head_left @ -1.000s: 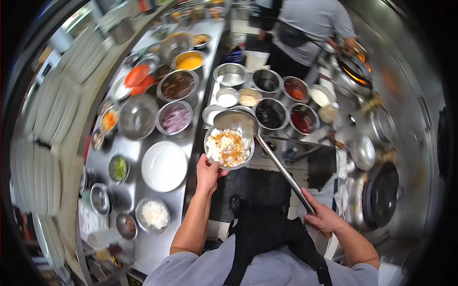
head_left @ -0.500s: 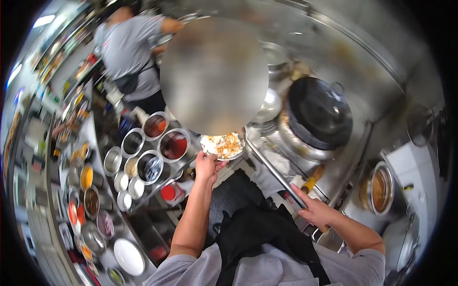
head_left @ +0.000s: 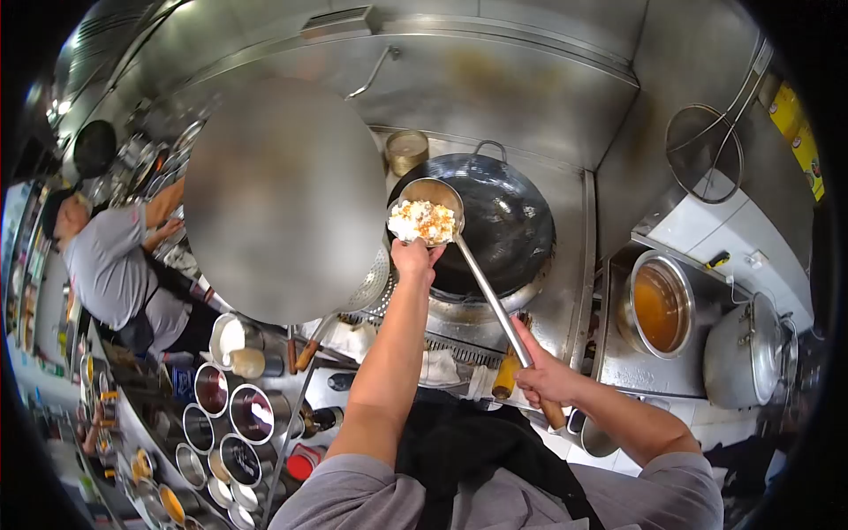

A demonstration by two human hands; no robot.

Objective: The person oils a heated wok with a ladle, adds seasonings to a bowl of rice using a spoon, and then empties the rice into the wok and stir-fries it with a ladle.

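Note:
My left hand [head_left: 415, 258] grips the near edge of a shallow dish heaped with crumbly white and orange-brown food [head_left: 426, 222]. My right hand [head_left: 546, 375] is closed round the lower shaft of a long metal ladle [head_left: 484, 281], whose wooden end pokes out below the fist. The ladle's round bowl [head_left: 439, 191] is up against the dish, partly behind the food. Both are over the left part of a big dark wok [head_left: 503, 212], which has a wet, shiny inside. How much of the food lies in the ladle is hard to tell.
A blurred disc covers the left middle. A perforated strainer [head_left: 375, 281] lies left of the wok, and several metal pots of sauce [head_left: 253, 413] stand lower left. On the right are a pot of brown liquid [head_left: 661, 305] and a lidded pot [head_left: 746, 353]. A co-worker [head_left: 115, 265] stands far left.
The view has swung right toward the stove. My left hand has carried the dish from beside the sauce pots to over the wok, and the ladle has come along with its bowl now visible.

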